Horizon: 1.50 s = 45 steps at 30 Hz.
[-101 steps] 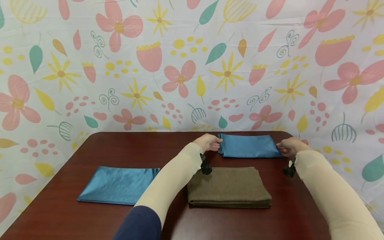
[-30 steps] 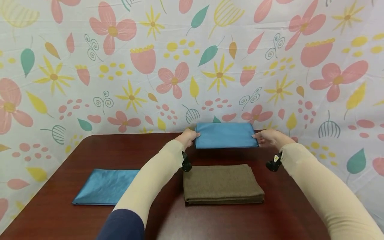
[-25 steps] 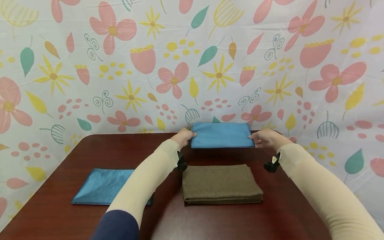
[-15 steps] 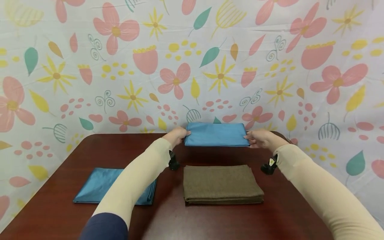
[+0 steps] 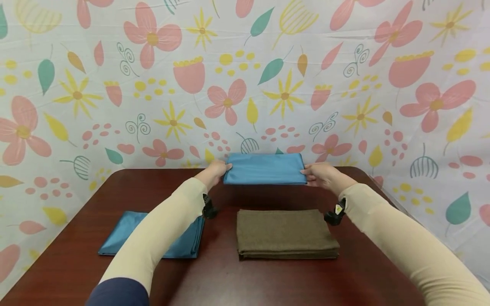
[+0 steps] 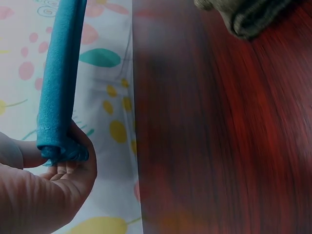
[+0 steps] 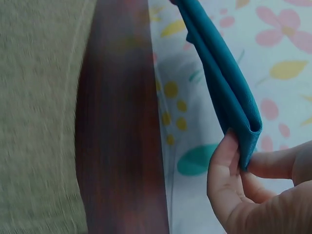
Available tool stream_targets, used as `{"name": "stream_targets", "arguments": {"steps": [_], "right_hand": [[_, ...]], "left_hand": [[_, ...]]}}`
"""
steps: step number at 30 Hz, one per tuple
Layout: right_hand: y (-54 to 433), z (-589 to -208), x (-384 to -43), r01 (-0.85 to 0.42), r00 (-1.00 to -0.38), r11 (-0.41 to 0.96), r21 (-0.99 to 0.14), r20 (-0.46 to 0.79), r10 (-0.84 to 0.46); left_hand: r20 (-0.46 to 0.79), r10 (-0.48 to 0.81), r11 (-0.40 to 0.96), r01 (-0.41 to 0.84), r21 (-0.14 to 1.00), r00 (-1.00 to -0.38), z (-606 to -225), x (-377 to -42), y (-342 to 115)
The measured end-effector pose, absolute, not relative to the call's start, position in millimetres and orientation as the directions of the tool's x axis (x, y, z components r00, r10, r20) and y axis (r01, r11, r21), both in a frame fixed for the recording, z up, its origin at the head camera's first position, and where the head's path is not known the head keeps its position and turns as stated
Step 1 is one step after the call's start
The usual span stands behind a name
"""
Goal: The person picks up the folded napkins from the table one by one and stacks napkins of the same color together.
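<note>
A folded blue satiny cloth point(image 5: 265, 169) is held up over the far edge of the table, stretched between both hands. My left hand point(image 5: 214, 172) pinches its left end, thumb on one side and fingers behind; the left wrist view shows the bunched end of the cloth point(image 6: 61, 97) in that grip. At the opposite end my right hand point(image 5: 323, 175) pinches a corner between thumb and fingertips, with the layered folds of the cloth point(image 7: 229, 83) visible in the right wrist view. Below and nearer lies a folded brown cloth point(image 5: 285, 233), flat on the table.
A second folded blue cloth point(image 5: 181, 244) lies on the left of the dark red-brown table point(image 5: 229, 280), partly covered by my left forearm. Behind the far edge hangs a white curtain point(image 5: 245, 55) printed with flowers and leaves.
Both hands have lifted the far blue cloth off the back right of the table and carried it left, toward the middle. The brown cloth and the left blue cloth stay put.
</note>
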State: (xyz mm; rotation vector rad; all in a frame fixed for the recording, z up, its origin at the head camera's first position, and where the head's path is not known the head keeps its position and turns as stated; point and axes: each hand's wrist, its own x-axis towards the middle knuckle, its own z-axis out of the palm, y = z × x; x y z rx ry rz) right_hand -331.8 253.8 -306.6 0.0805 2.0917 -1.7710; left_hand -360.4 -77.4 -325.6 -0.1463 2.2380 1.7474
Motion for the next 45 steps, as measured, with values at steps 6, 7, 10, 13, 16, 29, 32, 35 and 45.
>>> {"name": "stream_targets", "arguments": {"steps": [6, 7, 10, 13, 16, 29, 32, 35, 45], "right_hand": [[240.6, -305.9, -324.6, 0.293, -0.921, 0.224, -0.929, -0.338, -0.195], [238.8, -305.8, -324.0, 0.297, -0.919, 0.224, -0.928, -0.341, -0.196], [231.1, -306.3, -321.4, 0.307, -0.914, 0.227, -0.924, -0.352, -0.200], [221.5, -306.0, -317.9, 0.317, -0.912, 0.221, -0.922, -0.361, -0.197], [213.6, -305.1, -314.3, 0.311, -0.910, 0.211, -0.927, -0.354, -0.214], [177.0, -310.8, -311.3, 0.320, -0.895, 0.178, -0.931, -0.358, -0.265], [166.1, -312.5, -310.5, 0.325, -0.888, 0.173, -0.930, -0.362, -0.282], [156.3, -314.7, -309.1, 0.334, -0.885, 0.162, -0.929, -0.368, -0.285], [120.3, -324.2, -295.9, 0.351, -0.880, 0.106, -0.930, -0.367, -0.303]], "left_hand": [[-0.270, 0.098, 0.261, -0.237, 0.936, -0.958, -324.7, -357.5, -91.9], [-0.270, 0.097, 0.257, -0.238, 0.937, -0.958, -325.1, -357.6, -94.4], [-0.273, 0.096, 0.257, -0.241, 0.936, -0.957, -325.2, -355.5, -102.8], [-0.269, 0.098, 0.264, -0.236, 0.935, -0.958, -323.2, -350.7, -113.5], [-0.252, 0.107, 0.271, -0.216, 0.938, -0.962, -317.8, -343.2, -124.4], [-0.210, 0.114, 0.321, -0.164, 0.933, -0.971, -316.4, -320.7, -166.8], [-0.210, 0.103, 0.341, -0.164, 0.926, -0.972, -317.8, -315.1, -177.4], [-0.219, 0.093, 0.364, -0.172, 0.915, -0.971, -319.4, -308.3, -187.6], [-0.235, 0.037, 0.413, -0.199, 0.889, -0.971, -325.6, -284.3, -223.9]]}}
